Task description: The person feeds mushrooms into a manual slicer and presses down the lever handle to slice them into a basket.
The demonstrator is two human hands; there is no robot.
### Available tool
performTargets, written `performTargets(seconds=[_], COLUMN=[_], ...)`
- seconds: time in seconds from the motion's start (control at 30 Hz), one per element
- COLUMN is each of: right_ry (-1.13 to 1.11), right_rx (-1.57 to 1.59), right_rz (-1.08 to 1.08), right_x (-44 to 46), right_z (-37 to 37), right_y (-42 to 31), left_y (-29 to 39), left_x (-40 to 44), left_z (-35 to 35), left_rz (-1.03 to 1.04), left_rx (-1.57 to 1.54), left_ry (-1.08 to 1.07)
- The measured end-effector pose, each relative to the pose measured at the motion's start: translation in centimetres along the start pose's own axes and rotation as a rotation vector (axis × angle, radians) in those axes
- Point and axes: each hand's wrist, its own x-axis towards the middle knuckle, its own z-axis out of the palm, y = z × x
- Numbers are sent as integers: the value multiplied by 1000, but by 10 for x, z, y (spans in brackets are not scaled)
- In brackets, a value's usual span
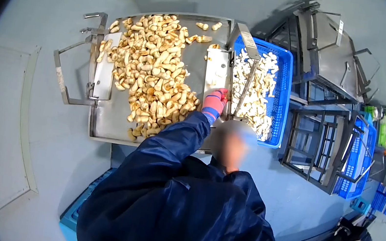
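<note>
My left hand (215, 102), in a pink and purple glove, has its fingers curled together at the lower end of a pale upright board (218, 70); what they hold is hidden. A blur covers my right hand (232, 150) at the end of the navy sleeve, so its fingers cannot be made out. Left of the hands, a large heap of pale brown mushroom-like pieces (156, 66) lies on a steel tray table (114, 121). To the right, a blue crate (281, 98) holds whiter, trimmed-looking pieces (260, 95).
Bent metal frames stand at the table's left (63, 75) and right (248, 39) edges. A few loose pieces (206, 25) lie near the far edge. Steel racks (331, 51), more blue crates (358, 158) and a blue-green bin (72, 217) surround the table.
</note>
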Motion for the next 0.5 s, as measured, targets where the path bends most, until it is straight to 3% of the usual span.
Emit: performTargets(seconds=[0.07,0.1,0.2,0.23,0.33,0.37,0.4,0.47,0.5], right_ry=[-201,-294,-194,-170,-37,-25,-1,67,-46], right_rx=[369,452,-5,18,162,340,258,85,241], right_rz=[126,128,89,158,71,10,-8,-55,87], right_x=[20,27,6,3,4,15,10,7,3], right_z=[-40,-58,-17,-6,-7,-39,-37,-28,-12], right_y=[-2,-4,-11,-12,-4,-3,-5,-6,-8], left_y=[-5,-5,2,14,-13,-34,17,7,6], left_x=[2,6,6,5,16,18,5,8,11], left_z=[4,0,-5,-13,0,13,-17,-9,-9], left_rz=[60,47,2,-59,-2,29,19,50,-3], left_rx=[-87,53,-27,-38,-64,-229,-58,63,-6], left_ry=[11,-51,-73,-127,-126,-116,-135,-63,-117])
